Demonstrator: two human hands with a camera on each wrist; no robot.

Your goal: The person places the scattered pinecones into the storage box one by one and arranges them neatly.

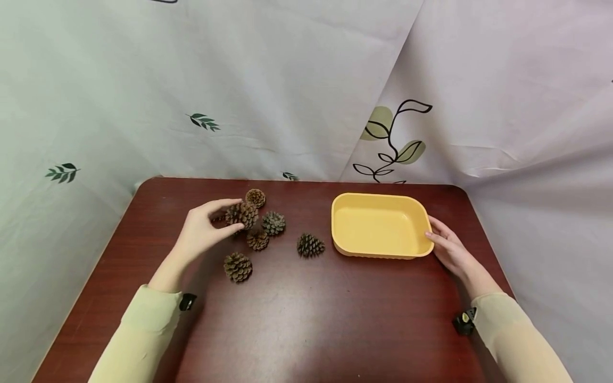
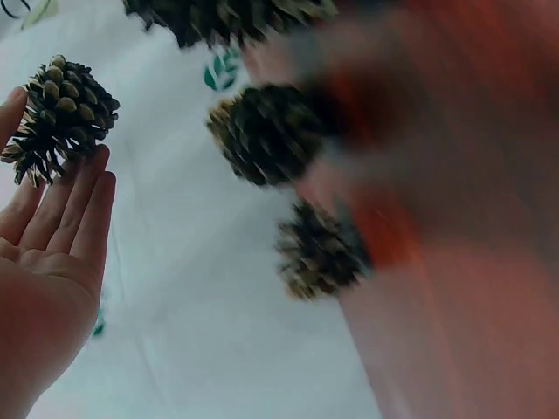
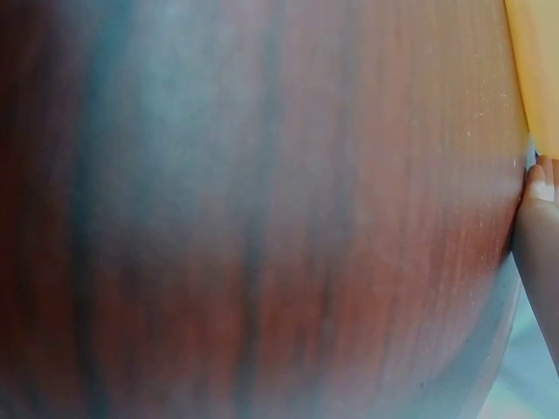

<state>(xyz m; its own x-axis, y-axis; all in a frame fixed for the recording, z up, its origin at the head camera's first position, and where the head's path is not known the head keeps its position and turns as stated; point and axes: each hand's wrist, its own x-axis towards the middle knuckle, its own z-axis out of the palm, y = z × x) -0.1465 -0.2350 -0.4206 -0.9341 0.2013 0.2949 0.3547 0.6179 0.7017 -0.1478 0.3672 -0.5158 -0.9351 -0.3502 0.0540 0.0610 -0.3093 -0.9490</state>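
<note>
Several brown pine cones lie in a loose cluster on the dark red-brown table [image 1: 306, 319]. My left hand [image 1: 234, 215] curls its thumb and fingers round one pine cone [image 1: 245, 214] at the cluster's left side. In the left wrist view that held cone [image 2: 63, 109] sits at the fingertips [image 2: 87, 188]. A yellow plastic tray [image 1: 383, 254] stands to the right and holds nothing. My right hand [image 1: 440, 239] rests with straight fingers against the tray's right wall; in the right wrist view one fingertip [image 3: 537, 218] touches the tray [image 3: 541, 70].
Other cones lie at the back [image 1: 255, 198], centre [image 1: 273, 223], below it [image 1: 258, 239], toward the tray [image 1: 310, 245] and nearest me [image 1: 237, 266]. White curtains with leaf prints hang behind the table. The table's rounded edges are close on both sides.
</note>
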